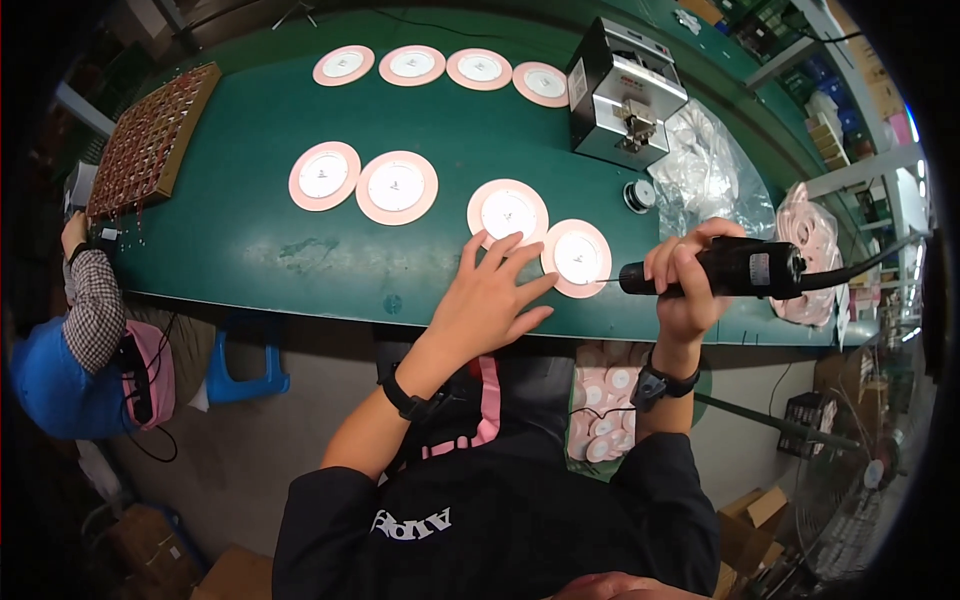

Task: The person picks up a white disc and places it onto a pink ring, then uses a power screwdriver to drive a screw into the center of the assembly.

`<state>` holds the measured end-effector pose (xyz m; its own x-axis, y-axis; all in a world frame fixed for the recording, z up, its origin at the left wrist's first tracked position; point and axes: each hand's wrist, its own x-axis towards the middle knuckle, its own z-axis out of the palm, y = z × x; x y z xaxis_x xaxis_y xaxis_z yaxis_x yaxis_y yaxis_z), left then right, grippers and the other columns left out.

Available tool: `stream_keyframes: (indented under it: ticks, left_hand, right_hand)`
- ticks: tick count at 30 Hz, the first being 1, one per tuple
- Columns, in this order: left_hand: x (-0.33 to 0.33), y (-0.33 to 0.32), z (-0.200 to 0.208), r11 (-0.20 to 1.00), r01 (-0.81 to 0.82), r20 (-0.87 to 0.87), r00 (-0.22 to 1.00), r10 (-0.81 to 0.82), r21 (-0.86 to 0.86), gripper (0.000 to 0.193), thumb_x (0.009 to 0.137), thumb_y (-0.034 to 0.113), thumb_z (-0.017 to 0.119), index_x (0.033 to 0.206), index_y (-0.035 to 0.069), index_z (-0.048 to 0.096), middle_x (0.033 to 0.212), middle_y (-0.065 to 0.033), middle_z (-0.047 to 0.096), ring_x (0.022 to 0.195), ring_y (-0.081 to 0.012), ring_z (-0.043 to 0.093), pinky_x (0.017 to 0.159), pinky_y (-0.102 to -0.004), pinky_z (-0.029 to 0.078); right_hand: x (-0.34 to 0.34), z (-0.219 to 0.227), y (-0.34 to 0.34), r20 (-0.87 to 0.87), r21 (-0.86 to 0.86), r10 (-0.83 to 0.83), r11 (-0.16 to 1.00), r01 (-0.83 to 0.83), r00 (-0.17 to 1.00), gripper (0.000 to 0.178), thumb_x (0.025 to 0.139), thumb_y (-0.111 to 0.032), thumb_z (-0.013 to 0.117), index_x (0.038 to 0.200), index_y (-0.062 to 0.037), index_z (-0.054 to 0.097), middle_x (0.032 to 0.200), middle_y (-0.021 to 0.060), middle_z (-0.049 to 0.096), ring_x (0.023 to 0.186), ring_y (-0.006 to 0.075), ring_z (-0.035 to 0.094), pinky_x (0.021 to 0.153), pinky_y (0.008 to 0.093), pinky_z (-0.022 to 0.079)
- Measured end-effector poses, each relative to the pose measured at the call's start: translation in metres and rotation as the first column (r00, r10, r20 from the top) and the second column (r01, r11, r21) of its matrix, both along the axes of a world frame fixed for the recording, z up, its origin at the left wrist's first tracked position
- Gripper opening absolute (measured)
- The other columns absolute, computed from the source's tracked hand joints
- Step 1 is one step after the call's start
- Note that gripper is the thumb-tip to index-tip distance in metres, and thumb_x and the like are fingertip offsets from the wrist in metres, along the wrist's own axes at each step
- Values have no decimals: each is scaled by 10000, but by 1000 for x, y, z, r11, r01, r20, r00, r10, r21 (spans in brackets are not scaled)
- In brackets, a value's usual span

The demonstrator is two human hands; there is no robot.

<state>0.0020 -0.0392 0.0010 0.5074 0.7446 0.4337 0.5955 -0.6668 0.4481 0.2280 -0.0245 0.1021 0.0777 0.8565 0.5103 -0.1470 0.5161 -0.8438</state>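
My right hand (692,280) is wrapped round a black electric screwdriver (745,268), held sideways with its thin bit pointing left. The bit's tip reaches the right rim of a pink disc with a white centre (578,258). Fingers spread, my left hand (490,295) touches that disc's left edge and the lower rim of a similar pink disc (508,208) beside it. Whether a screw sits at the bit's tip is too small to tell. Two more pink discs (397,187) lie to the left on the green table (450,120).
Several pink discs (412,65) form a far row beside a metal machine (628,95). A wire spool (639,195) and clear plastic bags (705,160) lie at right. A co-worker (75,350) sits at left by a tray of small parts (150,140). Below the table is a pile of discs (605,400).
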Motion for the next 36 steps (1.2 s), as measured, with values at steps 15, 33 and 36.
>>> stream_keyframes:
  ticks: [15, 33, 36]
  left_hand:
    - [5, 1, -1, 999, -17, -10, 1000, 16, -36, 355, 864, 312, 745, 1199, 197, 723, 1368, -70, 572, 1369, -316, 451, 1156, -567, 294]
    - [1, -1, -2, 1000, 7, -46, 999, -8, -26, 409, 859, 268, 733, 1259, 191, 693, 1439, 36, 577, 1377, -308, 454, 1168, -578, 281]
    - [-2, 0, 0, 1000, -3, -45, 999, 2, -6, 409, 856, 265, 733, 1257, 191, 694, 1432, 37, 582, 1371, -304, 459, 1167, -576, 285]
  right_hand:
    - [-3, -15, 3, -31, -51, 57, 997, -59, 998, 245, 885, 30, 560, 1076, -51, 429, 686, 61, 449, 490, 154, 430, 520, 346, 441]
    - [20, 29, 62, -132, 39, -37, 998, 42, 991, 200, 898, -16, 597, 1083, -52, 531, 659, 39, 443, 512, 161, 453, 557, 357, 455]
    - [24, 57, 128, -112, 138, -183, 971, 198, 977, 142, 874, -5, 657, 984, -53, 581, 676, 50, 491, 552, 171, 490, 587, 365, 464]
